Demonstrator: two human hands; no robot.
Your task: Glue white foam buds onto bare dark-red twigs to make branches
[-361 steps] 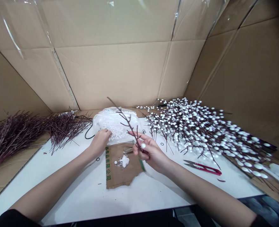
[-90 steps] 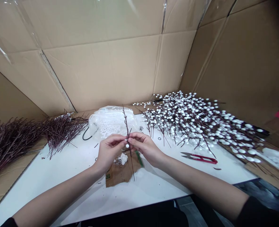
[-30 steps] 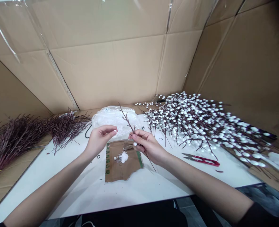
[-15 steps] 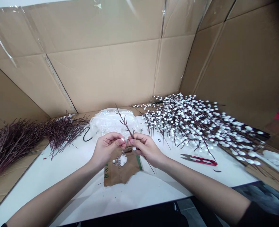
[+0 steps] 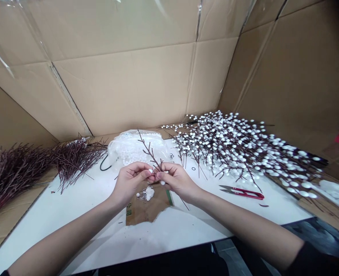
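My right hand (image 5: 176,179) pinches a thin dark-red twig (image 5: 148,149) that leans up and to the left; one white foam bead sits on it just below my fingers. My left hand (image 5: 130,180) is pinched on a small white bead (image 5: 150,171) and holds it against the twig, fingertips touching those of the right hand. Both hands hover above a torn piece of brown cardboard (image 5: 146,203) carrying a small heap of white beads (image 5: 148,193). A clear plastic bag of white beads (image 5: 132,149) lies just behind the hands.
A large pile of twigs studded with white beads (image 5: 244,153) fills the right side. Bare dark-red twigs (image 5: 28,168) lie heaped at the left. Red thread snips (image 5: 242,192) rest on the white tabletop (image 5: 80,207) right of my hands. Cardboard walls (image 5: 129,84) enclose the back and sides.
My left hand brought a bead from near the bag over to the twig and now presses it onto the twig. My right hand has kept hold of the twig and tilted it slightly.
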